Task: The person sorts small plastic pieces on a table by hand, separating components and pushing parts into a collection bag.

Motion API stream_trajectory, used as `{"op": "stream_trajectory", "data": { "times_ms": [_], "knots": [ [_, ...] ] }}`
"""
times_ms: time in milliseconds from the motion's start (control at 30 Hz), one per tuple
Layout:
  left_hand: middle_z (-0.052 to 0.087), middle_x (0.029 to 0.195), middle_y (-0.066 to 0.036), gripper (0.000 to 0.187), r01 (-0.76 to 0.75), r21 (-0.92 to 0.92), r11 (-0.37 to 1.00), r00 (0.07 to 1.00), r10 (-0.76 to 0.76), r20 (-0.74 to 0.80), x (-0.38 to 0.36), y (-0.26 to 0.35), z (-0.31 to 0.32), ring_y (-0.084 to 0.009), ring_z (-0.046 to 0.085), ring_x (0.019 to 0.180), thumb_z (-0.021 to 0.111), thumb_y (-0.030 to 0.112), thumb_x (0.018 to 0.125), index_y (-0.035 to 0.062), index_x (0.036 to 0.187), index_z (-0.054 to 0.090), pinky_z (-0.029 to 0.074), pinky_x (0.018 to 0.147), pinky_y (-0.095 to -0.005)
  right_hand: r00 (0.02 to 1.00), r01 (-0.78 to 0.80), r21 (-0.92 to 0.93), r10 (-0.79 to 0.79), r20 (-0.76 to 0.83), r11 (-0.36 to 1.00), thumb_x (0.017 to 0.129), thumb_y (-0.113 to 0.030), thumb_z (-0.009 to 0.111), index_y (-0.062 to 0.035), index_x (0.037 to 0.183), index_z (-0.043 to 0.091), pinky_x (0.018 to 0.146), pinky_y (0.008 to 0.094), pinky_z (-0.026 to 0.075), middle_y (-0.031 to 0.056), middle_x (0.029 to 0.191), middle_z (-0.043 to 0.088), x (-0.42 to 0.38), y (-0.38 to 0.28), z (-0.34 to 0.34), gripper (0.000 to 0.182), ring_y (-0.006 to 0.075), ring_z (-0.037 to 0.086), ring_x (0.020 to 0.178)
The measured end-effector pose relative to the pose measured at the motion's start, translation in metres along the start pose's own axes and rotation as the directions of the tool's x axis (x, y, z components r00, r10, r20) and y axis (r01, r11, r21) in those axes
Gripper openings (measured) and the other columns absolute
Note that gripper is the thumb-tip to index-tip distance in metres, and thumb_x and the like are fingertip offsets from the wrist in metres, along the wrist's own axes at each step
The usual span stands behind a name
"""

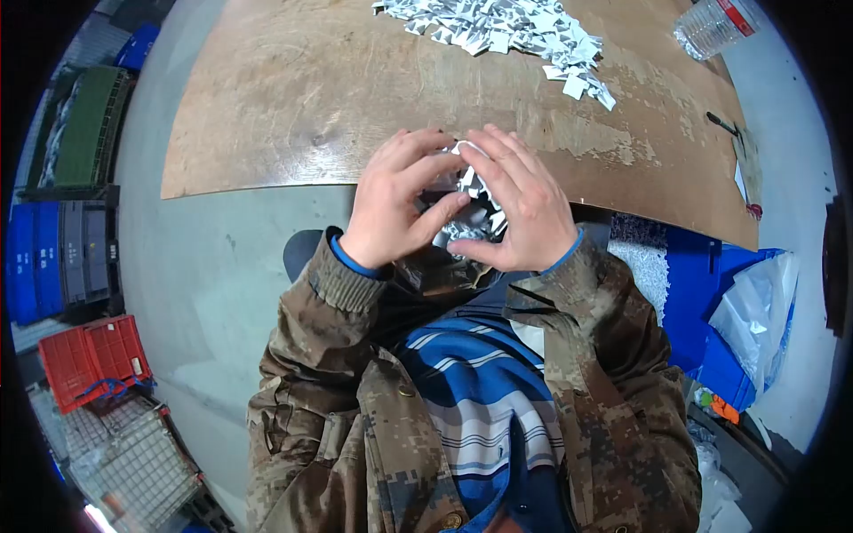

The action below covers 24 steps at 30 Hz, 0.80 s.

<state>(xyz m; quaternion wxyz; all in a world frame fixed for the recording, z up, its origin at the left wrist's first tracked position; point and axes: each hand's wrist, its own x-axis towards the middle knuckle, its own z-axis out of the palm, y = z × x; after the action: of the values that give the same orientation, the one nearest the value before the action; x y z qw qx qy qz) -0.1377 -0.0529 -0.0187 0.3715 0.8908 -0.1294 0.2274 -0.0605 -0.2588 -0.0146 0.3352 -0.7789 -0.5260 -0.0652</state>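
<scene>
Evidently both hands work together at the near edge of the wooden surface (293, 107), cupped around a clump of small white pieces (471, 183). The left hand (395, 209) closes on it from the left and the right hand (533, 209) from the right; the fingers curl over its far side, clamped on the clump between the two palms, and the fingertips nearly meet there. Both thumbs point inward on the near side, with a gap between them through which some pieces show. How firmly the fingers press, I cannot tell. Something dark and glossy (444, 277) shows just below the hands, too shaded to make out.

On the far part of the surface, well apart from the hands, lies a wide, loose pile of similar pieces (498, 31), its right end trailing toward the near side. A clear bottle (715, 28) with a red label is at the far right corner, and a slim dark tool (721, 123) lies near the right edge.

To the right, beside the person, is a blue crate (689, 266), with a crumpled clear plastic bag (755, 298) next to it. Over on the left, a red crate (96, 360) sits above a wire basket (147, 471).
</scene>
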Motion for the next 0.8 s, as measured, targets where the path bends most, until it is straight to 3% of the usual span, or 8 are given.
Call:
{"op": "stream_trajectory", "data": {
  "times_ms": [233,467,533,600,633,700,767,800],
  "knots": [
    [0.071,0.121,-0.014,0.028,-0.014,-0.002,1.000,0.989,0.014,-0.145,-0.041,0.020,0.008,-0.0318,0.067,0.112,0.078,0.014,0.082,0.0054,0.109,0.077,0.046,0.110,-0.0484,0.999,0.010,0.195,-0.003,-0.035,0.981,0.082,-0.046,0.081,-0.0013,0.143,0.058,0.124,0.0554,0.034,0.0205,0.149,0.056,-0.022,-0.022,0.014,0.080,0.0406,0.050,0.143],
    [0.073,0.111,-0.015,0.020,0.007,-0.233,0.972,0.982,-0.051,-0.184,-0.059,0.019,-0.003,-0.0308,0.070,0.100,0.076,0.006,0.082,0.0029,0.102,0.077,0.051,0.102,-0.0446,0.998,0.047,0.400,-0.062,0.026,0.915,0.085,-0.034,0.080,0.0011,0.141,0.060,0.120,0.0549,0.039,0.0226,0.147,0.059,-0.032,-0.021,0.000,0.069,0.0404,0.055,0.139],
    [0.074,0.108,-0.014,0.018,0.041,-0.280,0.959,0.980,-0.093,-0.175,-0.055,0.018,-0.016,-0.0304,0.070,0.097,0.077,0.005,0.082,0.0019,0.100,0.076,0.053,0.099,-0.0423,0.993,0.035,0.345,0.005,-0.116,0.938,0.085,-0.026,0.078,0.0028,0.139,0.060,0.114,0.0510,0.047,0.0258,0.145,0.059,-0.034,-0.009,-0.019,0.064,0.0387,0.058,0.134],
    [0.072,0.115,-0.015,0.022,0.207,-0.214,0.955,0.967,-0.232,-0.102,-0.041,0.022,-0.041,-0.0300,0.070,0.094,0.080,0.006,0.083,-0.0006,0.104,0.076,0.056,0.092,-0.0383,0.977,-0.099,-0.080,0.082,-0.196,0.992,0.085,-0.024,0.077,0.0038,0.140,0.058,0.109,0.0471,0.052,0.0283,0.145,0.058,-0.022,0.007,-0.060,0.065,0.0381,0.059,0.132],
    [0.072,0.115,-0.015,0.022,0.199,-0.220,0.955,0.968,-0.226,-0.106,-0.032,0.023,-0.053,-0.0300,0.070,0.094,0.080,0.006,0.083,-0.0006,0.104,0.076,0.056,0.092,-0.0383,0.968,-0.198,-0.197,0.159,-0.195,0.960,0.083,-0.030,0.082,0.0040,0.150,0.049,0.112,0.0496,0.050,0.0288,0.152,0.051,-0.023,0.030,-0.076,0.083,0.0406,0.055,0.137],
    [0.068,0.127,-0.017,0.031,0.414,-0.183,0.892,0.907,-0.422,-0.005,-0.005,0.014,-0.072,-0.0308,0.069,0.098,0.082,0.015,0.086,-0.0017,0.111,0.075,0.056,0.092,-0.0373,0.912,-0.407,-0.387,0.394,-0.117,0.827,0.082,-0.041,0.086,0.0044,0.159,0.034,0.116,0.0523,0.047,0.0304,0.159,0.041,-0.020,0.080,-0.105,0.104,0.0436,0.048,0.143],
    [0.061,0.137,-0.021,0.049,0.279,0.129,0.952,0.951,-0.292,0.103,0.024,-0.021,-0.089,-0.0336,0.068,0.105,0.083,0.023,0.088,-0.0024,0.127,0.067,0.056,0.097,-0.0399,0.853,-0.487,-0.397,0.522,-0.024,0.778,0.080,-0.050,0.088,0.0021,0.164,0.024,0.119,0.0546,0.042,0.0320,0.164,0.030,-0.009,0.128,-0.104,0.117,0.0469,0.042,0.147],
    [0.061,0.137,-0.021,0.049,0.251,0.120,0.960,0.961,-0.263,0.091,0.043,-0.036,-0.087,-0.0336,0.068,0.105,0.083,0.023,0.088,-0.0024,0.127,0.067,0.056,0.097,-0.0399,0.857,-0.486,-0.415,0.513,-0.051,0.769,0.080,-0.050,0.088,0.0021,0.164,0.024,0.119,0.0546,0.042,0.0320,0.164,0.030,0.004,0.137,-0.104,0.117,0.0469,0.042,0.147]
  ]
}}
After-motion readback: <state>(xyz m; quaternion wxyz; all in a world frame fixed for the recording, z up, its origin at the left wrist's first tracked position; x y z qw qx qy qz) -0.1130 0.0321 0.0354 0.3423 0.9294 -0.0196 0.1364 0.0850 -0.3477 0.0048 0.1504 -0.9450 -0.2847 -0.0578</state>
